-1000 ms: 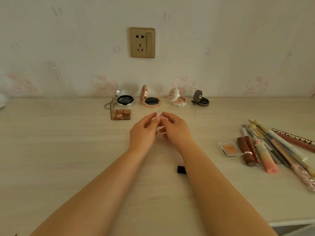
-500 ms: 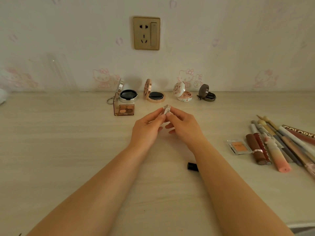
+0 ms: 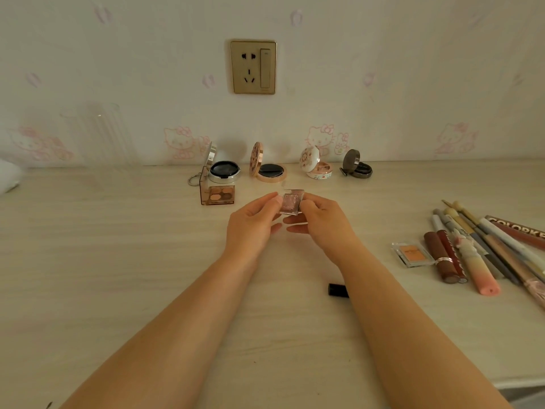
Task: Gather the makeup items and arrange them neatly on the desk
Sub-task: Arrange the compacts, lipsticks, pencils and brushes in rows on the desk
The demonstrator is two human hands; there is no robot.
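Both hands meet at the centre of the desk (image 3: pixel 88 261), the left hand (image 3: pixel 250 228) and the right hand (image 3: pixel 321 225) pinching a small clear square eyeshadow pan (image 3: pixel 291 203) between thumbs and fingertips, its pinkish glitter face turned up. At twelve o'clock, along the wall, four open compacts stand in a row: silver (image 3: pixel 222 171), rose-gold (image 3: pixel 267 169), white floral (image 3: pixel 315 165) and dark grey (image 3: pixel 356 168). A brown eyeshadow palette (image 3: pixel 218 194) sits at eleven o'clock. At three o'clock lie an orange blush pan (image 3: pixel 411 253), lip glosses (image 3: pixel 442 256) and pencils (image 3: pixel 501 249). A black cap (image 3: pixel 337 289) lies just beside the right forearm. A power socket (image 3: pixel 253 67) is on the wall.
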